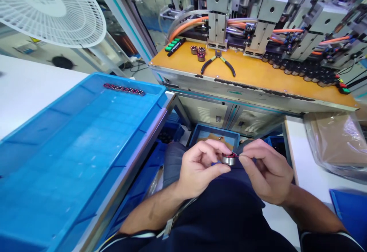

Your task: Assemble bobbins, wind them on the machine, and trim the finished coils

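A small round motor stator (228, 160), with a silver metal side and dark red windings on top, is pinched between the thumb and fingers of my left hand (197, 166). Just to its right, my right hand (268, 169) is closed, thumb against forefinger, at the stator's upper edge. A thin reddish wire seems to run from the windings into that pinch; its end is hidden by the fingertips. Both hands are above my lap.
A large blue tray (86, 129) on the left holds a row of stators (124, 89). On the orange machine bench lie pliers (218, 62), a black marker (176, 47), several loose stators (200, 55) and a dark row of parts (301, 70). A plastic-wrapped box (335, 141) stands right.
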Demonstrator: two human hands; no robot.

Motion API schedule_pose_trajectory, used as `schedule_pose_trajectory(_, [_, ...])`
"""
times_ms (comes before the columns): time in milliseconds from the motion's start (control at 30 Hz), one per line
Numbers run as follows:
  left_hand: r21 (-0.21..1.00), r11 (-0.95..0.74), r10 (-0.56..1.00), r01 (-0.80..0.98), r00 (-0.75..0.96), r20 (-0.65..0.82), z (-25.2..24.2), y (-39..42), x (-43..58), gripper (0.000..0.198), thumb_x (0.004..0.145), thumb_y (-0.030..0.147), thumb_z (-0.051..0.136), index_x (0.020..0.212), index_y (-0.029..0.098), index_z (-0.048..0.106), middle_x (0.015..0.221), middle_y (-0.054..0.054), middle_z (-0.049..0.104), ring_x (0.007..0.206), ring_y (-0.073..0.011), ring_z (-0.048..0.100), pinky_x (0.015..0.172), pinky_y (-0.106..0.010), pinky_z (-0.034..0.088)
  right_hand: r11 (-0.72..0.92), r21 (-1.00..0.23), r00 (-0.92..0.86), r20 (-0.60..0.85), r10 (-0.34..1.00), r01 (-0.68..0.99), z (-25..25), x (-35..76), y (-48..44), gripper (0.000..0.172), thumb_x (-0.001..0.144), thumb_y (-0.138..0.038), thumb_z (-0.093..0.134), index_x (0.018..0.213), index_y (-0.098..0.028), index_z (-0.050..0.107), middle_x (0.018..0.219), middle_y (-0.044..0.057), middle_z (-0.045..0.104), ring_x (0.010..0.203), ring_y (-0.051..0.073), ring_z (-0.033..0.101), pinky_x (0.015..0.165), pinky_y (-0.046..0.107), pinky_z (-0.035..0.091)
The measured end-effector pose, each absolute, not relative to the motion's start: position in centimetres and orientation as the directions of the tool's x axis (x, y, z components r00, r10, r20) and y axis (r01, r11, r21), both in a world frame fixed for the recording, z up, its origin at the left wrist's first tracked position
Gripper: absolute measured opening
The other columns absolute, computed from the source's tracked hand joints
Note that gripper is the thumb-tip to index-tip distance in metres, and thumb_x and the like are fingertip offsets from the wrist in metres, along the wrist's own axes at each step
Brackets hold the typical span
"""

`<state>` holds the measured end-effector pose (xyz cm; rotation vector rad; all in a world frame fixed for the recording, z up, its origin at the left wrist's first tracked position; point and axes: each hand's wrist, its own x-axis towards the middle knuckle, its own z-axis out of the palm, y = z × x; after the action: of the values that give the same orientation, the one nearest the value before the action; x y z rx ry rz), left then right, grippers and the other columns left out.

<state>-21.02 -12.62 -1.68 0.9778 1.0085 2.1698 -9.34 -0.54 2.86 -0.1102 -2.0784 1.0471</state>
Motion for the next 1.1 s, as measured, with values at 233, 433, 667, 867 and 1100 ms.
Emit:
schedule_pose_trajectory(233, [0.832,-0.547,0.711,-0.095,-0.577,0.402,-2.6,-12.6,-21.6,0.03,0.073,0.007,0.08,0.098,0.022,0.073,0.117,-0.007,0.071,0.099,-0.0204,0.074,0.088,-0.034,0.062,-0.17,-0.984,-0.907,-0.031,0.419,-0.045,1.3,-9.0,-1.1,0.015,0.085,-0.024,0.07,0.073,-0.017,0.064,0.065,-0.001,0.06,0.058,0.009,0.056,0.056,0.022,0.047])
schedule_pose_trajectory(433, [0.817,-0.555,0.727,-0.154,-0.568,0.387,-3.0,-12.7,-21.9,0.026,0.073,0.014,0.083,0.094,0.026,0.075,0.107,-0.005,0.077,0.11,-0.0262,0.07,0.097,-0.043,0.058,-0.404,-0.915,-0.947,-0.129,0.293,-0.001,-0.1,-9.5,-0.8,0.023,0.08,-0.031,0.077,0.094,-0.017,0.067,0.075,0.0,0.066,0.058,0.009,0.061,0.056,0.022,0.053])
schedule_pose_trajectory(667, [0.8,-0.459,0.763,-0.387,-0.632,0.133,-3.8,-11.6,-22.5,0.01,0.086,0.035,0.071,0.092,0.029,0.078,0.117,-0.004,0.075,0.115,-0.0238,0.068,0.097,-0.039,0.057,0.409,-0.843,-0.746,0.514,0.424,-0.349,-1.1,-10.6,-0.3,0.017,0.086,-0.026,0.069,0.101,-0.019,0.064,0.079,0.004,0.068,0.066,0.014,0.066,0.059,0.026,0.058])
schedule_pose_trajectory(867, [0.936,-0.215,0.494,0.277,-0.796,0.349,-3.4,-12.7,-22.0,0.023,0.078,0.019,0.078,0.1,0.023,0.076,0.09,-0.002,0.078,0.08,-0.013,0.072,0.076,-0.021,0.057,0.975,0.139,-0.374,0.906,-0.196,-0.173,-2.2,-10.8,3.2,0.022,0.077,-0.013,0.076,0.095,-0.012,0.064,0.077,0.006,0.066,0.073,0.017,0.068,0.063,0.031,0.062])
schedule_pose_trajectory(1100, [0.841,-0.245,0.677,0.482,-0.536,0.505,-0.5,-13.1,-21.3,0.04,0.074,0.023,0.082,0.112,0.017,0.072,0.1,-0.009,0.078,0.082,-0.0171,0.073,0.075,-0.023,0.06,0.955,0.101,-0.449,0.865,-0.223,-0.279,-2.2,-10.2,2.3,0.016,0.084,-0.012,0.066,0.1,-0.008,0.064,0.084,0.01,0.066,0.082,0.021,0.067,0.066,0.034,0.061])
